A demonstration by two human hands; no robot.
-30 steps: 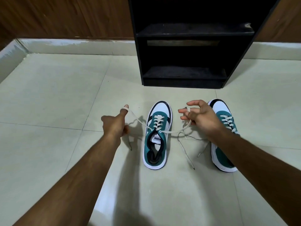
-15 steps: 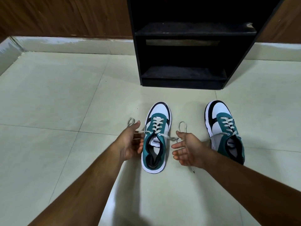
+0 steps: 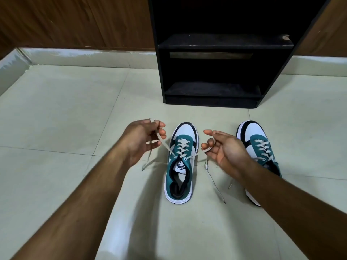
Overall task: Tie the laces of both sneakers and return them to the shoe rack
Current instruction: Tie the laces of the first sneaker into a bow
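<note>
I am early in the job. My left hand (image 3: pixel 139 140) pinches one lace end (image 3: pixel 162 142) of the left sneaker (image 3: pixel 181 164), and my right hand (image 3: pixel 224 149) grips the other lace end (image 3: pixel 207 149); both run out sideways from the top eyelets with no knot formed yet. The right sneaker (image 3: pixel 258 147) stands just beside my right hand, its laces (image 3: pixel 230 184) trailing loose on the floor (image 3: pixel 65 113). Both sneakers sit in front of the black shoe rack (image 3: pixel 212 94), whose shelves I see bare. Two bows and the putting away remain, I judge.
</note>
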